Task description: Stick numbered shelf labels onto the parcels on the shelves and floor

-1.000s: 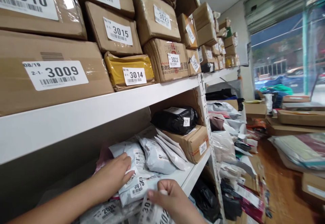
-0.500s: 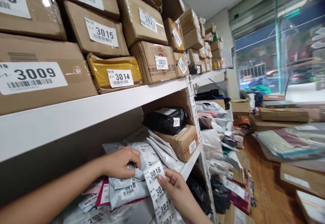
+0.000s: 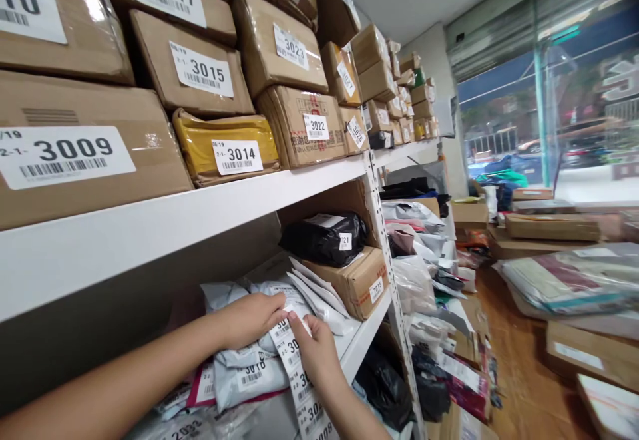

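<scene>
A strip of white number labels (image 3: 299, 377) hangs down from between my two hands. My right hand (image 3: 314, 347) pinches it near its upper end, thumb against fingers. Closed at the same upper end, my left hand (image 3: 252, 320) has its fingertips touching the strip and my right fingertips. Under and behind my left hand lie grey-white plastic mailer bags on the lower shelf; one bag (image 3: 249, 377) carries a label reading 3018. To the right are flat white envelopes (image 3: 319, 290), then a cardboard box (image 3: 352, 280) with a black wrapped parcel (image 3: 324, 237) on top.
Above my hands runs a white shelf edge (image 3: 200, 207) holding numbered cardboard boxes (image 3: 74, 100) and a yellow parcel (image 3: 224, 137). A perforated shelf post (image 3: 394, 280) stands at the right. Beyond it are heaped bags and a wooden surface (image 3: 514, 347) with packages.
My left hand has moved right to the strip's top, its fingers now closed. My right hand has moved up and left with the strip. The view has shifted slightly.
</scene>
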Demonstrator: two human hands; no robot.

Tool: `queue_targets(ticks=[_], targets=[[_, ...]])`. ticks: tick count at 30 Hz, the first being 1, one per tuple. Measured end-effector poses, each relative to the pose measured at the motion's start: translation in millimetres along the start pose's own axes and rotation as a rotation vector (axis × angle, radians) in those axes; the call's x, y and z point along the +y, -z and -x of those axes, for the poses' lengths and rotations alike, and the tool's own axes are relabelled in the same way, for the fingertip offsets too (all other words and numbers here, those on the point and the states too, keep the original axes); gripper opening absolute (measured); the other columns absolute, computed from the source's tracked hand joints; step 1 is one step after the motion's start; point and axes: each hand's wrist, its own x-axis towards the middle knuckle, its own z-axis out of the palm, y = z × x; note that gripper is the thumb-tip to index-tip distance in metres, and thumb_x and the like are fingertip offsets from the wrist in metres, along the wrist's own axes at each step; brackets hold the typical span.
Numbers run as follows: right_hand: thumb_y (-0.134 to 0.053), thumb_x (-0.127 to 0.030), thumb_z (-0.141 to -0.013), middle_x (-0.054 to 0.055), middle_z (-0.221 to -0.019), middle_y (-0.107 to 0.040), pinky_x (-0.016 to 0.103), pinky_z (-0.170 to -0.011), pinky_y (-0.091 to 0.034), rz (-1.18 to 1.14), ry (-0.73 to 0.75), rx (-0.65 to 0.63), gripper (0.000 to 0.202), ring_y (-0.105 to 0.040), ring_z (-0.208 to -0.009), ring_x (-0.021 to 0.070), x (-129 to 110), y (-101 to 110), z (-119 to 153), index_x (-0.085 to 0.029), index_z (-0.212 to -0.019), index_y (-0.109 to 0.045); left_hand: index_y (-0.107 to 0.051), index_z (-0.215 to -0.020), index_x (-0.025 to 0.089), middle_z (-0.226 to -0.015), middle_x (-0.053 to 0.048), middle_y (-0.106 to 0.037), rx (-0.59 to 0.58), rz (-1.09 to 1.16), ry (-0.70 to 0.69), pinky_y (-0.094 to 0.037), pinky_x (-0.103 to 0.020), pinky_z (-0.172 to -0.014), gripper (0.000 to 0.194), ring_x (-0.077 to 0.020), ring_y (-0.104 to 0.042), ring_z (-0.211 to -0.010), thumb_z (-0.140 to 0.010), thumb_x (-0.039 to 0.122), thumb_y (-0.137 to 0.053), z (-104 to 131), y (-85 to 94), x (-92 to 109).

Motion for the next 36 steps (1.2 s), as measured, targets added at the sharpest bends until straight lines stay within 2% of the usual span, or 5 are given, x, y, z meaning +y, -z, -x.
queue_targets(ticks=[5,17,23,30,36], targets=[[-0.068,-0.072,-0.047,-0.007,-0.048,-0.038,0.024,-0.048,-0.023,-0.176,-0.149,-0.238,0.059,-0.029,-0.047,0.0074,-4,10,7,-0.019,-0.060,-0.047,-0.053,-0.104,0.014,-0.090,-0.016,-0.068,-0.071,-0.161,0.097,-0.043,-0.034,-0.061,0.032,-0.0294,-0.065,-0.078,-0.093,0.028,-0.027,-4,-1.0,15],[-0.077,-0.059,-0.051,-0.006,-0.047,-0.042,0.021,-0.049,-0.024,-0.251,-0.165,-0.167,0.054,-0.031,-0.046,0.0051,22,71,45,-0.017,-0.053,-0.044,-0.047,-0.119,0.001,-0.103,-0.026,-0.064,-0.105,-0.228,0.224,-0.049,-0.048,-0.077,0.045,-0.0390,-0.062,-0.094,-0.080,0.022,-0.053,-12,16.4,28],[-0.083,-0.048,-0.051,0.000,-0.063,-0.060,0.022,-0.056,-0.037,-0.317,-0.161,-0.298,0.043,-0.051,-0.057,0.0109,37,105,37,-0.016,-0.069,-0.060,-0.058,-0.110,0.021,-0.116,-0.009,-0.061,-0.072,-0.039,-0.387,-0.043,-0.033,-0.095,0.037,-0.0246,-0.055,-0.108,-0.074,0.011,-0.061,-47,26.8,37],[-0.076,-0.056,-0.058,-0.001,-0.059,-0.059,0.023,-0.058,-0.037,-0.419,-0.177,-0.370,0.045,-0.052,-0.056,0.0109,24,103,13,-0.016,-0.074,-0.061,-0.071,-0.080,0.022,-0.077,-0.004,-0.068,-0.114,0.137,-0.493,-0.044,-0.024,-0.065,0.013,-0.0173,-0.060,-0.070,-0.074,0.017,-0.060,-71,-1.5,22],[-0.066,-0.078,-0.043,-0.005,-0.045,-0.044,0.023,-0.051,-0.029,-0.300,-0.272,-0.308,0.065,-0.040,-0.046,0.0087,18,85,-12,-0.017,-0.059,-0.051,-0.067,-0.092,0.023,-0.075,0.001,-0.066,-0.168,0.328,-0.187,-0.042,-0.022,-0.066,0.030,-0.0150,-0.056,-0.068,-0.075,0.014,-0.043,-66,6.6,34]])
